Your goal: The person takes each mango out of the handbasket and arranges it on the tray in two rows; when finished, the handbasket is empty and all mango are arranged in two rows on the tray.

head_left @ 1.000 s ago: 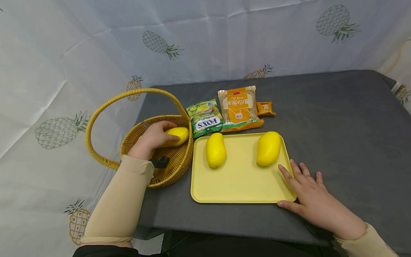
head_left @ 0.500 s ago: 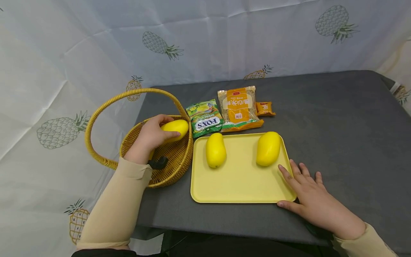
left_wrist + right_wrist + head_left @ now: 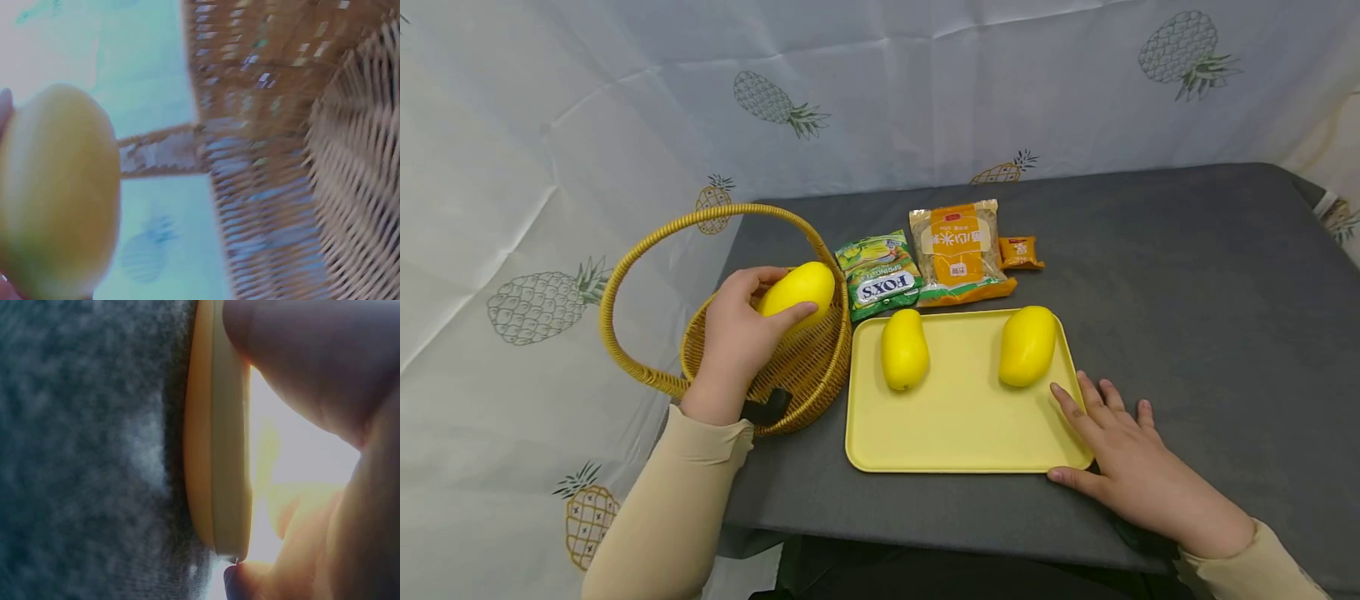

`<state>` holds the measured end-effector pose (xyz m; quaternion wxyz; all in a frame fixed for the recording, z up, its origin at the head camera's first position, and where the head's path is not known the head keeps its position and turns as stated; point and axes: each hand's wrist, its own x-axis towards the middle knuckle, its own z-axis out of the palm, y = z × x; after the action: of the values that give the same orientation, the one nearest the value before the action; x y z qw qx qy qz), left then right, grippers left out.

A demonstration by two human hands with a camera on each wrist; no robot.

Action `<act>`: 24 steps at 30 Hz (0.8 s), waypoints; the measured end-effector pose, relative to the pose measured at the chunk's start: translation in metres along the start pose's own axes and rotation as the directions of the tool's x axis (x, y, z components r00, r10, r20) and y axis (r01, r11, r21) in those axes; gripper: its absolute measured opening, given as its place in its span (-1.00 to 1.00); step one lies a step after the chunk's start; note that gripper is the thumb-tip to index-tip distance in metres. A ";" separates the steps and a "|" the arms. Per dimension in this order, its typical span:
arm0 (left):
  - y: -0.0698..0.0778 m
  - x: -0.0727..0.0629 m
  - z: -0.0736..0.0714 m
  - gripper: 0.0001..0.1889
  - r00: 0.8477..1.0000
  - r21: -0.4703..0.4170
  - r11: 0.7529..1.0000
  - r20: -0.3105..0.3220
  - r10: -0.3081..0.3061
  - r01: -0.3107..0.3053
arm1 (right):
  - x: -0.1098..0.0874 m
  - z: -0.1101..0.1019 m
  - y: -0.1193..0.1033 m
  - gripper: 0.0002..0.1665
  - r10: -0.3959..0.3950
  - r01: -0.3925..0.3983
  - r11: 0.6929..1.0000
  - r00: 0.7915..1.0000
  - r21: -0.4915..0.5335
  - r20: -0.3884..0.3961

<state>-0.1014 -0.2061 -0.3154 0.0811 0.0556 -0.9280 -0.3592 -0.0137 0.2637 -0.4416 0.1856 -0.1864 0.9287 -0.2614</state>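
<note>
My left grip is wrapped around a mango, thumb on the near side, at the mouth of the basket; rim clearance I cannot tell. My right grip lies spread, holding nothing, at the right edge of the tray. Handling, as I judge it: firm, moderate weight, smooth skin liable to slip. Hold across the widest part; avoid pinching the rounded ends.
</note>
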 end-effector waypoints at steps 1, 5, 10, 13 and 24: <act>0.002 -0.005 0.000 -0.35 1.000 -0.023 1.000 -0.023 0.001 -0.002 | 0.000 0.000 0.000 0.38 -0.001 0.001 1.000 1.000 0.001 0.000; 0.014 -0.021 -0.003 -0.38 0.994 -0.065 0.996 -0.100 0.051 -0.058 | 0.002 0.001 0.001 0.38 -0.002 0.002 1.000 1.000 0.001 0.000; 0.028 -0.037 -0.002 -0.41 0.975 -0.086 0.983 -0.170 0.145 -0.161 | 0.003 0.003 0.002 0.39 0.003 -0.003 1.000 1.000 -0.004 0.001; 0.035 -0.048 0.004 -0.43 0.967 -0.101 0.977 -0.193 0.165 -0.187 | 0.003 0.003 0.002 0.39 0.003 -0.003 1.000 1.000 -0.007 0.001; 0.046 -0.078 0.053 -0.41 0.986 -0.174 0.975 -0.108 0.123 -0.141 | 0.004 0.004 0.003 0.38 -0.002 0.002 1.000 1.000 -0.003 -0.005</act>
<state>-0.0375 -0.1246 -0.3319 0.1544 0.0034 -0.8882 -0.4327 -0.0161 0.2622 -0.4478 0.1827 -0.1870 0.9294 -0.2605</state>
